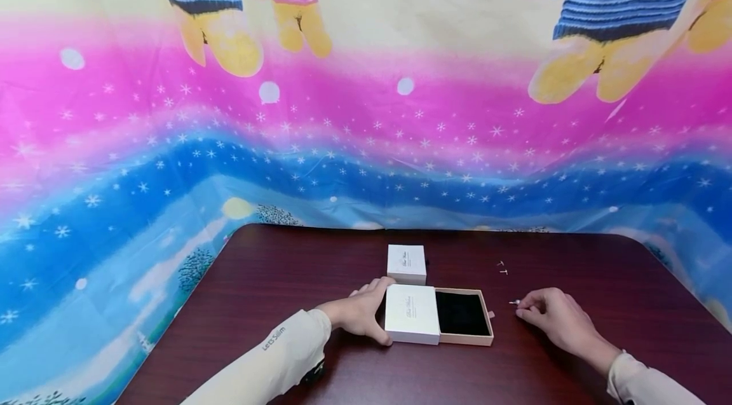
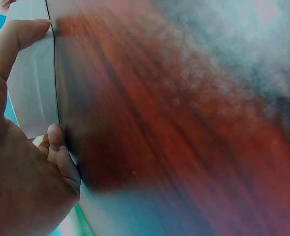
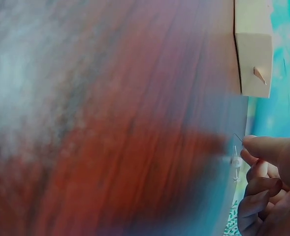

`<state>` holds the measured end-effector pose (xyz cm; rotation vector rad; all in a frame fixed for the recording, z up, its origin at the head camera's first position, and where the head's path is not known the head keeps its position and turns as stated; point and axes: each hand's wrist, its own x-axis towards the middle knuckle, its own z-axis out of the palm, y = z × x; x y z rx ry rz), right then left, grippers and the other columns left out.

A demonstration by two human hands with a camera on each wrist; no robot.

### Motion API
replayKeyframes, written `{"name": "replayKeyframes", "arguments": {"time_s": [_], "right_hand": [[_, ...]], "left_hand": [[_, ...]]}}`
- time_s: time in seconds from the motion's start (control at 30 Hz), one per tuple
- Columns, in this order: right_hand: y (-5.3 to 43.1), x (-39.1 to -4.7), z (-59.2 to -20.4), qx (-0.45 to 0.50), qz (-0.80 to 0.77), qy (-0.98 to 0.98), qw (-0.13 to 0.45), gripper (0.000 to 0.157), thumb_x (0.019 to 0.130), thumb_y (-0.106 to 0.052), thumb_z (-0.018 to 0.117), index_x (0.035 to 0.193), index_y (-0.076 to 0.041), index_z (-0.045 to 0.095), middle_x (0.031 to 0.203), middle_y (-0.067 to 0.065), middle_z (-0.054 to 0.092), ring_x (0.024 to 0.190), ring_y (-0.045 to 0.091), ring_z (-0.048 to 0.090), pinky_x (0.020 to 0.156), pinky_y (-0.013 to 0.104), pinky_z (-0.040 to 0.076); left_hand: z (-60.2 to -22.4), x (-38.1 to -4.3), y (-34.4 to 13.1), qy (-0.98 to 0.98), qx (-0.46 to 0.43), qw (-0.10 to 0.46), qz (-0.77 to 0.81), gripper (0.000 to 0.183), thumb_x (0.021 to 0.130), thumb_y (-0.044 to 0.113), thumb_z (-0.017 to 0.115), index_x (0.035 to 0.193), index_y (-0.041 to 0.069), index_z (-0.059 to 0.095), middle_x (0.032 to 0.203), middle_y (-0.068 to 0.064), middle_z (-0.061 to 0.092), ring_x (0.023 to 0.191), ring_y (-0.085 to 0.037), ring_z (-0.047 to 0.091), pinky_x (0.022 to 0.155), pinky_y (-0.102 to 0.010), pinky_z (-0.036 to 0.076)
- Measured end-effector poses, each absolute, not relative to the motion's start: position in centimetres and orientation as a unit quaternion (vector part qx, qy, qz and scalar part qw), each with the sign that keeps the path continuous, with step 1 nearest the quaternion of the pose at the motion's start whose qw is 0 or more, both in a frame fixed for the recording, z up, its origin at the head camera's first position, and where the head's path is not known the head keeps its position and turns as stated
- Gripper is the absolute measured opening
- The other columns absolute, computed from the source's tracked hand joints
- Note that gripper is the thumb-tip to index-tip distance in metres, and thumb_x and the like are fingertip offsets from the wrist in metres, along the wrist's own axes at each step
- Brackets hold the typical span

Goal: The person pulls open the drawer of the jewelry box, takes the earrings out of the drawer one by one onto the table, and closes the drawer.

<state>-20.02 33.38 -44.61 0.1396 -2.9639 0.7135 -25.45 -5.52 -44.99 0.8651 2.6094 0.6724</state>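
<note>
My left hand (image 1: 360,313) grips the left end of a white slide-out box (image 1: 412,313), thumb at the near corner and fingers at the far one. The box's drawer (image 1: 487,322), lined in black, is pulled out to the right, with a small ribbon tab at its end. In the left wrist view, thumb and fingers (image 2: 60,164) press against the box's pale side (image 2: 34,83). To the right of the drawer, my right hand (image 1: 557,316) pinches a tiny earring (image 1: 514,302) just above the table. Its thin pin (image 3: 239,137) pokes out past the fingertips in the right wrist view.
A second white box (image 1: 406,263), closed, stands right behind the first. Two small earrings (image 1: 503,272) lie on the dark wooden table (image 1: 320,259) behind the right hand. A printed cloth (image 1: 366,106) hangs along the table's back edge.
</note>
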Motion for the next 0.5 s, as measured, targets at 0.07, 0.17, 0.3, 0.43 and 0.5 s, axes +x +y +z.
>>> {"name": "replayKeyframes", "arguments": {"time_s": [0.07, 0.17, 0.3, 0.43, 0.5], "right_hand": [[33.41, -19.89, -44.65, 0.044, 0.233, -0.971, 0.042, 0.009, 0.09, -0.025, 0.073, 0.084, -0.019, 0.075, 0.066, -0.008, 0.051, 0.056, 0.002, 0.039, 0.052, 0.024, 0.029], [33.45, -19.72, -44.71, 0.043, 0.231, -0.971, 0.044, 0.005, 0.089, -0.022, 0.074, 0.084, -0.021, 0.075, 0.065, -0.008, 0.051, 0.056, 0.001, 0.039, 0.052, 0.024, 0.029], [33.45, -19.52, -44.81, 0.042, 0.228, -0.971, 0.05, 0.006, 0.087, -0.019, 0.075, 0.084, -0.024, 0.075, 0.065, -0.009, 0.05, 0.055, 0.001, 0.039, 0.052, 0.024, 0.029], [33.37, -19.29, -44.89, 0.039, 0.226, -0.972, 0.051, 0.006, 0.087, -0.019, 0.075, 0.084, -0.025, 0.075, 0.064, -0.01, 0.05, 0.055, 0.001, 0.038, 0.052, 0.024, 0.028], [33.32, -19.19, -44.89, 0.038, 0.226, -0.972, 0.052, 0.007, 0.087, -0.019, 0.075, 0.084, -0.025, 0.075, 0.065, -0.01, 0.05, 0.056, 0.001, 0.038, 0.052, 0.024, 0.028]], "left_hand": [[-44.96, -25.36, -5.57, 0.911, 0.302, 0.157, 0.235, 0.104, 0.065, 0.033, 0.09, 0.149, 0.018, 0.03, 0.14, 0.0, 0.047, 0.124, -0.014, 0.045, 0.103, -0.034, 0.036], [-44.92, -25.24, -5.63, 0.91, 0.302, 0.157, 0.237, 0.104, 0.065, 0.033, 0.09, 0.148, 0.018, 0.031, 0.139, 0.001, 0.047, 0.123, -0.014, 0.045, 0.102, -0.034, 0.036], [-44.84, -25.1, -5.69, 0.91, 0.304, 0.154, 0.235, 0.104, 0.065, 0.033, 0.09, 0.148, 0.017, 0.031, 0.139, 0.001, 0.047, 0.123, -0.015, 0.045, 0.102, -0.034, 0.036], [-44.78, -24.99, -5.74, 0.909, 0.308, 0.154, 0.235, 0.103, 0.065, 0.033, 0.09, 0.148, 0.017, 0.031, 0.139, 0.001, 0.047, 0.123, -0.015, 0.045, 0.103, -0.034, 0.036], [-44.81, -24.99, -5.75, 0.908, 0.309, 0.155, 0.237, 0.103, 0.065, 0.033, 0.09, 0.148, 0.017, 0.031, 0.138, 0.001, 0.047, 0.123, -0.015, 0.045, 0.102, -0.034, 0.036]]}}
